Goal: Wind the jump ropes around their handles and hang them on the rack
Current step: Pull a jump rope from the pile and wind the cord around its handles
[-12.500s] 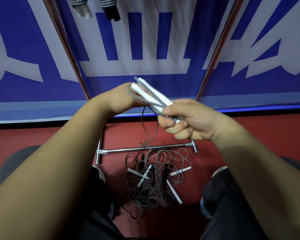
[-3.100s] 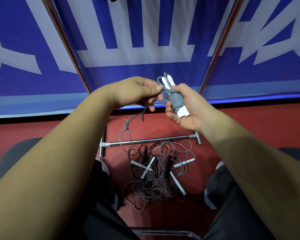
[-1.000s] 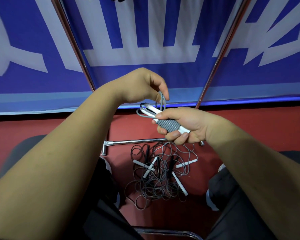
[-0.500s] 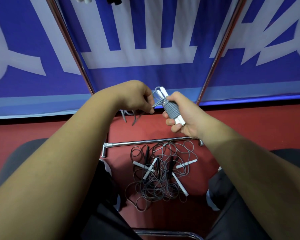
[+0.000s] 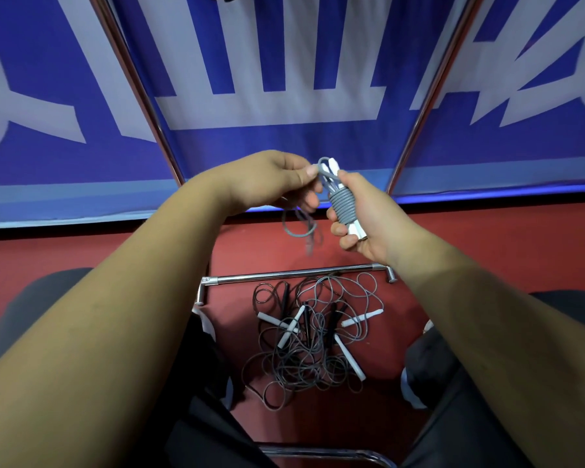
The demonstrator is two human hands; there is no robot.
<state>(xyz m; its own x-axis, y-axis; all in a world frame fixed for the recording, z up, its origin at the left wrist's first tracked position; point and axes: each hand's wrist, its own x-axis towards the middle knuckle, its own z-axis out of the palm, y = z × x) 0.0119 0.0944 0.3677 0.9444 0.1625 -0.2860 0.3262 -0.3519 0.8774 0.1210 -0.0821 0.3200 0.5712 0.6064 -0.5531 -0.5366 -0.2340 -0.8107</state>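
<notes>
The right hand (image 5: 368, 221) curls its fingers round a pair of white plastic handles (image 5: 357, 231) bound side by side by tight coils of grey rope (image 5: 343, 206). The bundle lies across the palm with its long axis tilted, top ends up and away, bottom ends jutting toward the person. The left hand (image 5: 271, 182) pinches the rope's free stretch between thumb and forefinger just beside the top ends, with a slack, blurred loop dangling beneath. Below, on the red floor (image 5: 470, 251), a tangle of loose jump ropes (image 5: 314, 342) lies just on the near side of a chrome rack bar (image 5: 294, 274).
</notes>
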